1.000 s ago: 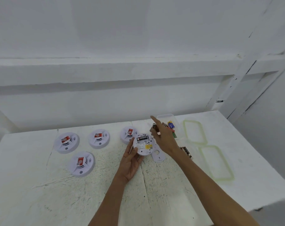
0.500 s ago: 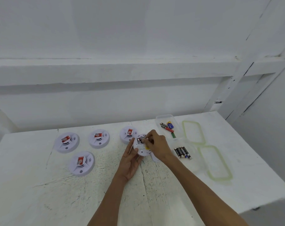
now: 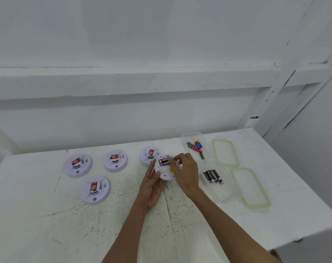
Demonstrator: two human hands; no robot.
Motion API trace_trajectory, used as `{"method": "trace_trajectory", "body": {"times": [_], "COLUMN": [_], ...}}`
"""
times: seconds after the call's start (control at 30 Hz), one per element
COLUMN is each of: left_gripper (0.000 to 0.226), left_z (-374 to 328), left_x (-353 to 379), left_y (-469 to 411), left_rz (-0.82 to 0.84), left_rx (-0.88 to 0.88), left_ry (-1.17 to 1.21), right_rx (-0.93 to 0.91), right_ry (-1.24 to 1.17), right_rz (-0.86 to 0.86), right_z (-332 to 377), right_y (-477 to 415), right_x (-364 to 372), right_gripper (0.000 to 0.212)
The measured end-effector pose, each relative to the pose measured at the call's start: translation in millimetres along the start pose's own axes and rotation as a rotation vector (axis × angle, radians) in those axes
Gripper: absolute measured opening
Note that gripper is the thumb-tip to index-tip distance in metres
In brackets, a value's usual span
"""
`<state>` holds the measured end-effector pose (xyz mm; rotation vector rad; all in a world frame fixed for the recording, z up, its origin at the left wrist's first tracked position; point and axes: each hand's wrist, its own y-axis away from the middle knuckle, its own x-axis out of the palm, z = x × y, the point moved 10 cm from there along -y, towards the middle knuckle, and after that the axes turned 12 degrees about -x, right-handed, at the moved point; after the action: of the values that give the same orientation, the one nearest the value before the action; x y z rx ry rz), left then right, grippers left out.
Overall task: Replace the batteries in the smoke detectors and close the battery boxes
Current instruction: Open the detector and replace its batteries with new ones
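Note:
My left hand (image 3: 151, 185) holds a white round smoke detector (image 3: 164, 170) back side up, thumb on its rim. A black battery (image 3: 165, 160) lies in its open battery bay. My right hand (image 3: 186, 170) is over the detector, its fingertips pinching or pressing the battery at the bay's right end. Several black batteries (image 3: 212, 175) lie in a clear box (image 3: 221, 190) to the right. A second clear box (image 3: 186, 136) further back holds mixed coloured batteries (image 3: 196, 147). The detector's loose cover is hidden under my right hand.
Four more smoke detectors with red stickers lie face up on the white table (image 3: 47, 224): one (image 3: 78, 165), one (image 3: 115, 160), one (image 3: 148, 155), one (image 3: 95, 189). Two green-rimmed lids (image 3: 225, 152) (image 3: 251, 187) lie right of the boxes. The table's right edge drops off.
My right hand came back from the far battery box with a battery and brought it to the detector's bay, where the battery now lies. My left hand kept holding the detector.

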<state>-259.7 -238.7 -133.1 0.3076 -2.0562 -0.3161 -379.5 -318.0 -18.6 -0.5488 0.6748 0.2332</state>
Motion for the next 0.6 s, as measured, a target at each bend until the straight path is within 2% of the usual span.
{"method": "trace_trajectory", "body": {"times": [0.1, 0.17, 0.3, 0.47, 0.6], "left_gripper": [0.056, 0.057, 0.056, 0.080, 0.055], "left_z": [0.2, 1.1, 3.8, 0.5, 2.0], "left_x": [1.4, 0.7, -2.5, 4.9, 4.7], "left_y": [0.3, -0.5, -2.1, 0.8, 0.2], "left_rz": [0.005, 0.011, 0.028, 0.093, 0.109], "left_rx": [-0.003, -0.011, -0.039, -0.020, -0.042], "left_ry": [-0.019, -0.011, 0.015, 0.018, 0.066], "right_rx": [0.013, 0.127, 0.316, 0.554, 0.508], "right_ry": [-0.049, -0.122, -0.203, -0.508, -0.534], "right_rz": [-0.070, -0.086, 0.033, 0.106, 0.071], "right_z": [-1.7, -13.5, -31.3, -50.5, -51.1], "right_y": [3.5, 7.9, 12.4, 21.5, 21.1], "right_x": [-4.6, -0.5, 22.8, 49.3, 51.5], "right_gripper": [0.022, 0.028, 0.048, 0.045, 0.048]}}
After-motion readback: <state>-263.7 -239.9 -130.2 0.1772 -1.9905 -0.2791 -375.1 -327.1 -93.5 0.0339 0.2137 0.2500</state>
